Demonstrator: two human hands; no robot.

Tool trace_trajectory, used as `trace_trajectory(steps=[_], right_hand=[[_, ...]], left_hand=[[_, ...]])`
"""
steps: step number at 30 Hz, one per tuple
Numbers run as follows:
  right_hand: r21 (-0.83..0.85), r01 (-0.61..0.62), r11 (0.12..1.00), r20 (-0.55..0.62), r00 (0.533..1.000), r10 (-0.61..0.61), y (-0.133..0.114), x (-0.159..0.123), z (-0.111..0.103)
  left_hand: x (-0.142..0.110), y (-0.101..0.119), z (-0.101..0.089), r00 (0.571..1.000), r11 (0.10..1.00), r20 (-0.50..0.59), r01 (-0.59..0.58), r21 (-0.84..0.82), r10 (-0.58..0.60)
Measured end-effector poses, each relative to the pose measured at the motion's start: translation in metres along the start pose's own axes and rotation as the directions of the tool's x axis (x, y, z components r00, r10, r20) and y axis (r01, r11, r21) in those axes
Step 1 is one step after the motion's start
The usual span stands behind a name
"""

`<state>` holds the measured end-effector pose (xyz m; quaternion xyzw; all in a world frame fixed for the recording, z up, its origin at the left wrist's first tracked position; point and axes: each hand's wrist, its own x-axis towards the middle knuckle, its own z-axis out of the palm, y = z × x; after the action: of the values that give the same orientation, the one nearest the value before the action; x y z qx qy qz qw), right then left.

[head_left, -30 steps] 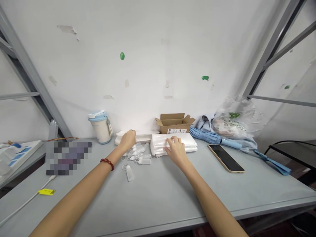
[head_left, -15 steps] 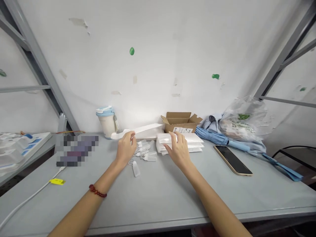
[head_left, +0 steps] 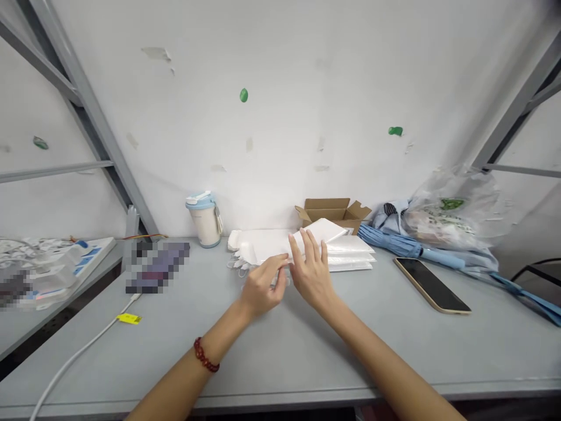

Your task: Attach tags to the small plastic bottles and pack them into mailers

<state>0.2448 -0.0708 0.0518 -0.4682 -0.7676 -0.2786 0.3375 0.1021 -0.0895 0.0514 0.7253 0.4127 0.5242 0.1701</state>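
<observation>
My left hand [head_left: 264, 287] is closed, with thumb and fingertips pinching the near edge of a thin white sheet-like packet [head_left: 322, 230]. My right hand [head_left: 312, 272] is open, its fingers stretched out against that packet. Behind it on the right lies a stack of white packets [head_left: 353, 252], partly covered. More flat white material [head_left: 258, 242] spreads to the left, and I cannot tell whether it is one piece with the held packet. Small translucent bottles with looped caps [head_left: 240, 266] peek out beneath it; the rest of them are hidden by it and my left hand.
An open cardboard box [head_left: 331, 210] stands against the wall. Left of it is a cream cup with a blue lid [head_left: 205, 221]. A phone [head_left: 432, 285], a folded blue umbrella [head_left: 394, 242] and a plastic bag [head_left: 456, 210] lie right. A white cable [head_left: 83, 349] crosses the left side.
My left hand has moved right and nearer, beside my right hand, bringing the white packet across. My right hand has come off the stack onto this packet. The view has turned slightly left.
</observation>
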Motion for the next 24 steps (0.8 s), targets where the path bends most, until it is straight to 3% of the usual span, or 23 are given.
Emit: trace_trajectory(steps=[2, 5, 8, 11, 13, 15, 17, 18, 20, 24], right_hand=[[-0.022, -0.007, 1.000, 0.033, 0.999, 0.007, 0.006, -0.001, 0.004], [-0.053, 0.010, 0.999, 0.048, 0.999, -0.008, 0.013, -0.004, 0.010], [-0.043, 0.040, 0.998, 0.029, 0.999, -0.039, 0.016, -0.006, 0.011], [-0.011, 0.045, 0.999, -0.001, 0.999, -0.045, 0.014, -0.007, 0.007], [0.007, 0.041, 0.999, 0.001, 0.999, -0.041, 0.013, -0.007, 0.004], [0.019, 0.050, 0.999, 0.014, 0.999, -0.050, 0.012, -0.008, 0.003], [0.031, 0.075, 0.997, 0.023, 0.997, -0.076, 0.010, -0.008, 0.003], [0.040, 0.089, 0.995, 0.028, 0.996, -0.090, 0.009, -0.009, 0.003], [0.061, 0.104, 0.993, 0.053, 0.993, -0.107, 0.005, -0.010, 0.003], [0.120, 0.085, 0.989, 0.196, 0.975, -0.107, -0.005, -0.010, -0.003]], left_hand=[[-0.002, 0.005, 0.001, 0.998, 0.999, 0.023, -0.050, 0.019, 0.050], [0.003, 0.008, -0.011, 0.991, 0.991, -0.100, -0.075, 0.107, 0.086], [0.016, 0.005, -0.032, 0.944, 0.985, -0.330, 0.080, 0.153, -0.026], [0.031, -0.005, -0.053, 0.850, 0.973, -0.486, 0.231, -0.007, -0.205], [0.037, -0.014, -0.064, 0.817, 0.909, -0.399, 0.364, -0.205, -0.417], [0.040, -0.023, -0.071, 0.787, 0.772, -0.140, 0.525, -0.358, -0.600], [0.040, -0.031, -0.075, 0.753, 0.641, 0.127, 0.625, -0.446, -0.646], [0.039, -0.034, -0.076, 0.739, 0.603, 0.196, 0.649, -0.464, -0.645], [0.038, -0.040, -0.077, 0.729, 0.578, 0.239, 0.664, -0.475, -0.641], [0.034, -0.041, -0.071, 0.744, 0.619, 0.252, 0.660, -0.426, -0.619]])
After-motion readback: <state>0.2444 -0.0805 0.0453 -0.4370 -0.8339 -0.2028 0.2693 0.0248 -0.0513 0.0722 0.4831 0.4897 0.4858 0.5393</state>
